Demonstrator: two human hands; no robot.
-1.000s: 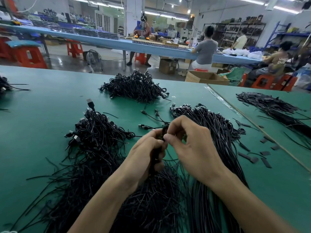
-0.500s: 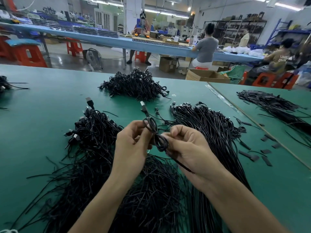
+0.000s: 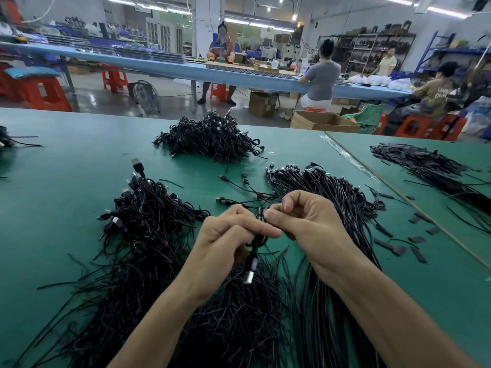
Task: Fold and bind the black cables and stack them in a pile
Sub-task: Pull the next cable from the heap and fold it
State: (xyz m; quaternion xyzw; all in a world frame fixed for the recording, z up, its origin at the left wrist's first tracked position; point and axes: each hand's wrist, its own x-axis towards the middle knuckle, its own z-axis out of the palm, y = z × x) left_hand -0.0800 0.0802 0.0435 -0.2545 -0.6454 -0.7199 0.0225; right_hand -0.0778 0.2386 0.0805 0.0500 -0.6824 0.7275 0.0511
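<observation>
Folded black cable held above the green table, between both hands: left hand curled round its bunched loops, right hand pinching the top (a silver-tipped plug hangs below). The pile lies beyond, near the table's far edge.

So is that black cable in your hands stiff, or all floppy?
Probably floppy: the cable bends into small loops between the left hand and right hand, and its plug hangs straight down. Likely light too, being so thin. It might spring open if let go, since no tie shows on it.
</observation>
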